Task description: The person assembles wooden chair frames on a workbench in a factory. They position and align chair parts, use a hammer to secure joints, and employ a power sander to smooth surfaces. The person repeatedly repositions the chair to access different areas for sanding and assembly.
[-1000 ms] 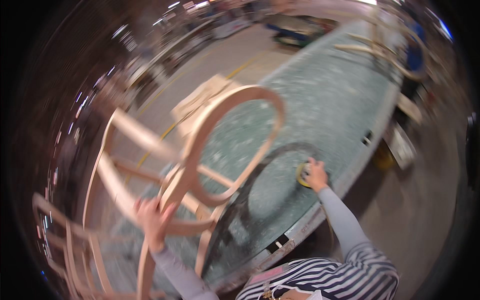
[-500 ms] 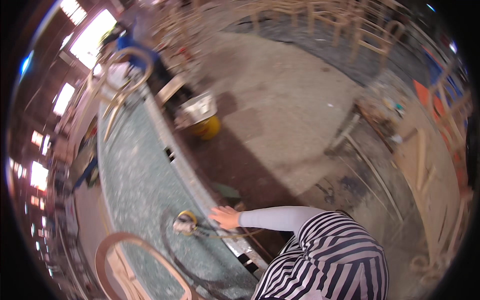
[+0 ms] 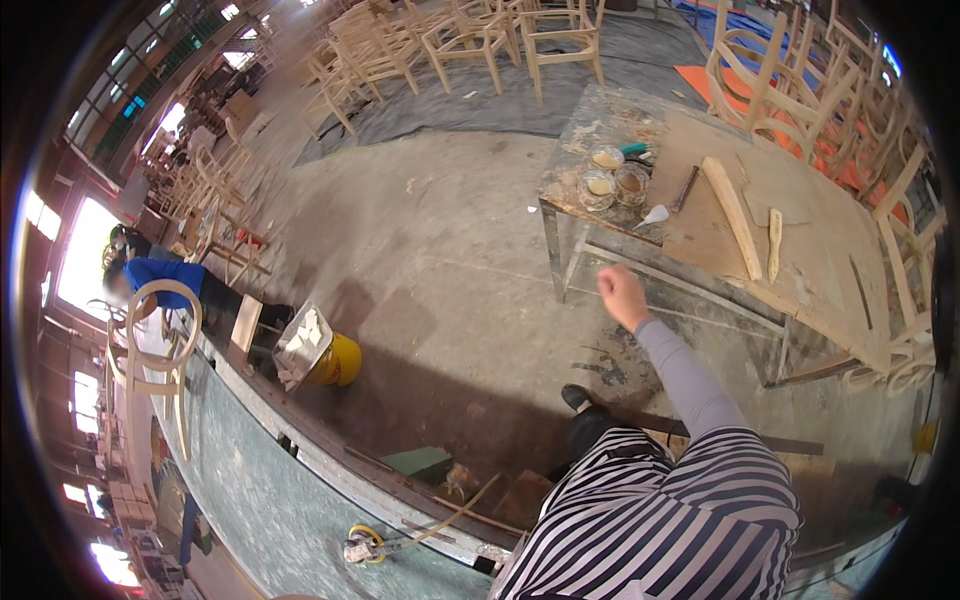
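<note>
Near a worktable [image 3: 815, 255], right hand [image 3: 624, 296] curled, wood strips [image 3: 731, 210] on top

Right hand [image 3: 622, 297] bare. From its wrist back: plain grey-lavender, close-fitting long cloth sleeve [image 3: 690, 375]. Farther behind hand: loose dark-and-white striped cloth top [image 3: 650, 520], short-sleeved over the grey. Bodyward of hand, leftish: dark trouser leg [image 3: 590, 430], dark shoe [image 3: 574, 398].

Right hand [image 3: 625, 298], palm hidden (fingers [image 3: 607, 281] apparently curled).

unfinished wooden chair frames [image 3: 563, 58] on dark floor sheeting [image 3: 450, 110], person in blue [image 3: 165, 272], yellow bucket [image 3: 345, 360], bright window [image 3: 85, 255]
</note>
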Demonstrator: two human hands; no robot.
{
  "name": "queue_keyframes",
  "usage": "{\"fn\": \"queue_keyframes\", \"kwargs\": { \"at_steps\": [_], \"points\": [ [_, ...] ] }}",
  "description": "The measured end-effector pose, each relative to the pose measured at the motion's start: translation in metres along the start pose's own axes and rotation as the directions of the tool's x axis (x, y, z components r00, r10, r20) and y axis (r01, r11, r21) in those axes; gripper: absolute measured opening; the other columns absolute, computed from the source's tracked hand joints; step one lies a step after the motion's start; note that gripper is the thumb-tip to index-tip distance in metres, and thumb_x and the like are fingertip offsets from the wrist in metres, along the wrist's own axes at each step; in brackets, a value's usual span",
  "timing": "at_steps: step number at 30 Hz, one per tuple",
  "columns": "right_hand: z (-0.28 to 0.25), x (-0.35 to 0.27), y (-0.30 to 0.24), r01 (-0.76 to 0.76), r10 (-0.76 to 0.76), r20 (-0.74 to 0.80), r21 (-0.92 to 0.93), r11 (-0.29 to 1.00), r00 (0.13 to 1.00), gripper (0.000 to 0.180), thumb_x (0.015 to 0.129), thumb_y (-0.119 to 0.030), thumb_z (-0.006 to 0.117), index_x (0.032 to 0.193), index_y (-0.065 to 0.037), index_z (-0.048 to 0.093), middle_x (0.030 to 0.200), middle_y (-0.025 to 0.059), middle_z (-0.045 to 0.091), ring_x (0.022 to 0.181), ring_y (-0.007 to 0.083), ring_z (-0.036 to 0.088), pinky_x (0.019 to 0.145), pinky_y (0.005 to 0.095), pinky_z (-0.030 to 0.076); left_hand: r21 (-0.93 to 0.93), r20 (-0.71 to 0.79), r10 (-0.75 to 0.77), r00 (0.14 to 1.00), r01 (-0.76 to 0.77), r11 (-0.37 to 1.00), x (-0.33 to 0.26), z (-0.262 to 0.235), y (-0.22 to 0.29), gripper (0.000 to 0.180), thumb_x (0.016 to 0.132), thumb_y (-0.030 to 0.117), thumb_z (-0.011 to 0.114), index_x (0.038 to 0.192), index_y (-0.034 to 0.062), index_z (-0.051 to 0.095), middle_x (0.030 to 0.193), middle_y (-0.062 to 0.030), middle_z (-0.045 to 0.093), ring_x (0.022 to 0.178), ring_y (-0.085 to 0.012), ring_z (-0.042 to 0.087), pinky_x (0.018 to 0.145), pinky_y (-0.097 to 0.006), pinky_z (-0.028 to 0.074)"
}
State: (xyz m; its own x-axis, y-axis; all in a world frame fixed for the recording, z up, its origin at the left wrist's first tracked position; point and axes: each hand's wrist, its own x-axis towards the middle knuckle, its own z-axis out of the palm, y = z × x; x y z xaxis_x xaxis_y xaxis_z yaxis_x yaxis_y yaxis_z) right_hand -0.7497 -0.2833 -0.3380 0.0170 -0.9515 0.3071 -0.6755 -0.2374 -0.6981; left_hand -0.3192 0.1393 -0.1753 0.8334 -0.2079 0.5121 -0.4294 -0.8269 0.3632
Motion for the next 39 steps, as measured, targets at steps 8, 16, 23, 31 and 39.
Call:
{"fn": "queue_keyframes", "kwargs": {
  "at_steps": [8, 16, 23, 31, 39],
  "points": [
    [-0.081, 0.104, 0.141, -0.293, 0.148, -0.546, -0.188, 0.937, 0.824, 0.014, 0.08, -0.017, 0.06, 0.086, -0.004, 0.061, 0.09, 0.0174, 0.063, 0.085, 0.0354, 0.061, 0.072, 0.0451, 0.048, 0.036, -0.055, -0.077, 0.996, 0.079, 0.996, -0.009, 0.009, 0.026, 0.028, 0.085, 0.027, 0.065, 0.097, 0.0022, 0.068, 0.082, -0.0177, 0.066, 0.072, -0.0277, 0.063, 0.064, -0.039, 0.048],
    [-0.101, 0.153, 0.179, -0.65, 0.558, -0.342, -0.29, 0.702, 0.756, 0.038, 0.076, -0.038, 0.062, 0.087, -0.002, 0.067, 0.09, 0.0214, 0.066, 0.086, 0.0353, 0.064, 0.073, 0.0449, 0.049, 0.047, -0.156, -0.184, 0.971, 0.193, 0.98, -0.024, -0.004, 0.037, 0.027, 0.086, 0.026, 0.064, 0.097, 0.0022, 0.067, 0.082, -0.0182, 0.066, 0.072, -0.0278, 0.063, 0.065, -0.039, 0.048],
    [-0.133, 0.155, 0.184, -0.635, 0.713, -0.144, 0.36, 0.684, 0.686, 0.033, 0.079, -0.029, 0.064, 0.088, 0.003, 0.062, 0.074, 0.0133, 0.064, 0.059, 0.0245, 0.061, 0.055, 0.0361, 0.05, -0.368, 0.273, -0.129, 0.953, 0.227, 0.901, -0.014, 0.04, 0.088, 0.026, 0.086, 0.026, 0.064, 0.098, 0.0021, 0.067, 0.082, -0.0186, 0.066, 0.073, -0.0279, 0.063, 0.065, -0.039, 0.048],
    [-0.112, 0.071, -0.021, -0.239, 0.02, 0.419, 0.477, 0.846, 0.908, 0.017, 0.082, -0.018, 0.066, 0.086, -0.002, 0.061, 0.07, 0.0077, 0.059, 0.064, 0.0147, 0.056, 0.057, 0.0317, 0.044, -0.572, 0.652, 0.738, 0.176, 0.752, 0.326, -0.154, 0.138, 0.42, 0.052, 0.099, 0.028, 0.045, 0.138, -0.0027, 0.031, 0.12, -0.0222, 0.056, 0.118, -0.0317, 0.051, 0.102, -0.043, 0.037],
    [-0.111, 0.067, 0.027, 0.102, -0.124, 0.048, 0.319, 0.942, 0.991, 0.024, 0.08, -0.021, 0.067, 0.098, -0.007, 0.057, 0.09, 0.0117, 0.059, 0.082, 0.028, 0.058, 0.071, 0.0378, 0.047, -0.338, 0.846, 0.477, 0.236, 0.931, 0.139, -0.156, 0.161, 0.418, 0.012, 0.097, 0.02, 0.048, 0.091, 0.0102, 0.051, 0.06, 0.0032, 0.032, 0.049, -0.0079, 0.029, 0.044, -0.024, 0.024]
  ]
}}
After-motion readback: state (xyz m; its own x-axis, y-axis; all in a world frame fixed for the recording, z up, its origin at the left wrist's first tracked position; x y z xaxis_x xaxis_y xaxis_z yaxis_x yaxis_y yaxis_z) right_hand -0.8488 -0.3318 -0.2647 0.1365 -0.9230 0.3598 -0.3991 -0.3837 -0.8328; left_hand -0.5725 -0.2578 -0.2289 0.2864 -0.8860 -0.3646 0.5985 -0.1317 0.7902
